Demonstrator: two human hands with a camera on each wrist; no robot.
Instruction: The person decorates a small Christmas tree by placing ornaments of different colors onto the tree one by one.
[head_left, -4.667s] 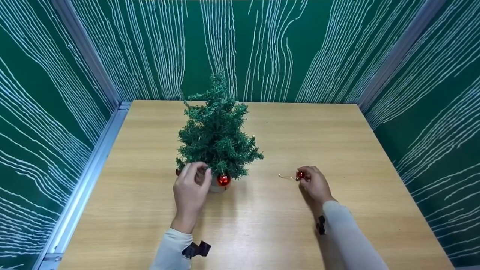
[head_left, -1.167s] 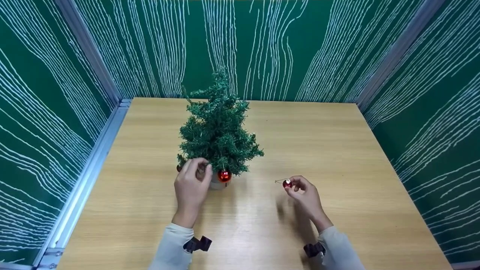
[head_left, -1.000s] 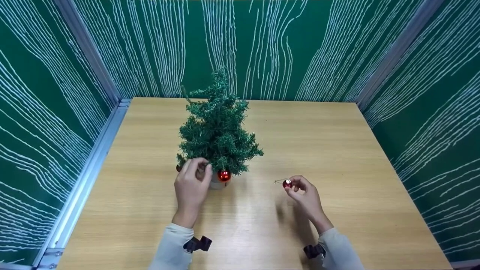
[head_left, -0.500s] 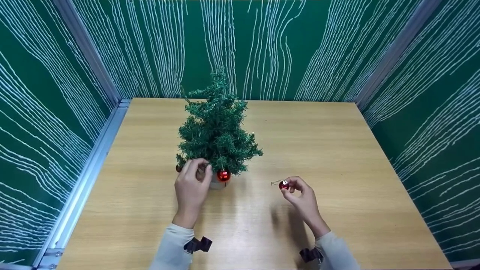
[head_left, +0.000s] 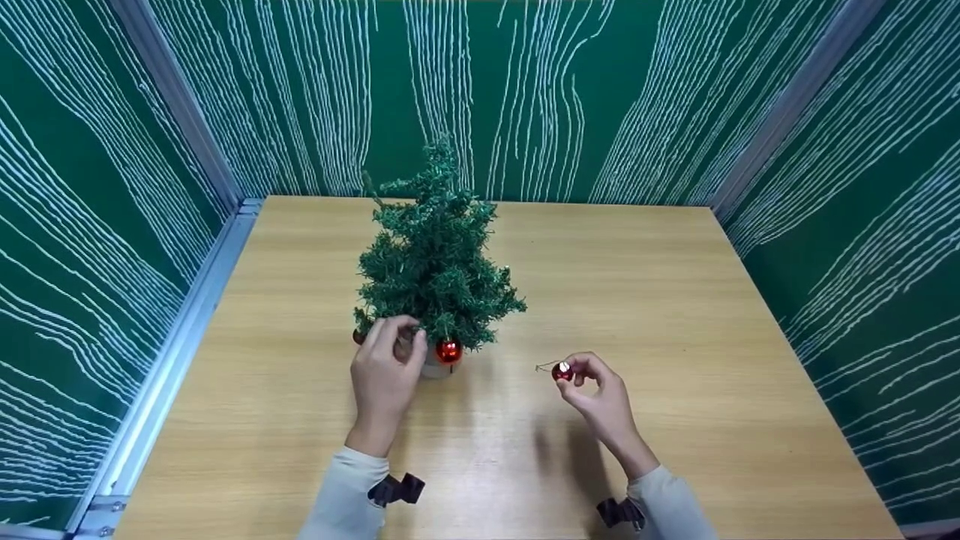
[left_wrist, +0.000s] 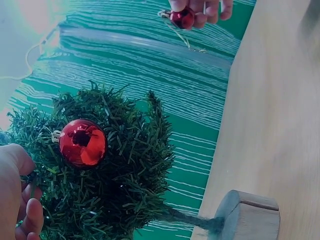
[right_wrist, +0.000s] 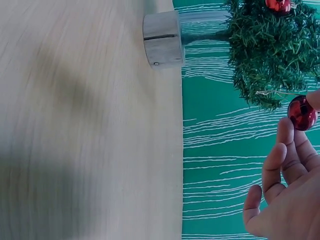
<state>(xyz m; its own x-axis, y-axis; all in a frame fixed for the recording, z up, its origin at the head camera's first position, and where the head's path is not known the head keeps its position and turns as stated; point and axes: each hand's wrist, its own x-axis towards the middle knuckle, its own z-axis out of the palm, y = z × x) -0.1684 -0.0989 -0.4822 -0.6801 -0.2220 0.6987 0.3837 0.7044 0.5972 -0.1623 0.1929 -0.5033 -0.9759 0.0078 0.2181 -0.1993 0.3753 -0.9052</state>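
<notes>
A small artificial Christmas tree (head_left: 442,262) stands on the table, left of centre. My left hand (head_left: 381,375) is at its lower front, pinching a green branch tip (left_wrist: 33,181) between thumb and fingers. Beside those fingers hangs a shiny red bauble (head_left: 448,351); a second, darker bauble (head_left: 358,337) peeks out behind the hand. To the right of the tree, my right hand (head_left: 609,401) pinches a smaller red bauble (head_left: 562,371) above the table. From this bauble a thin gold thread loop (head_left: 545,367) sticks out towards the tree. The right wrist view shows the bauble between thumb and fingertips.
The tree's round wooden base (left_wrist: 255,215) rests on the wooden table (head_left: 637,285). Green walls (head_left: 525,97) with white wavy lines enclose the back and sides, with metal rails (head_left: 180,112) at the corners. Each wrist bears a black camera mount (head_left: 397,489).
Over the last seconds my right hand has lifted the small bauble and brought it left towards the tree, turning it in the fingers. My left hand stays at the same branch.
</notes>
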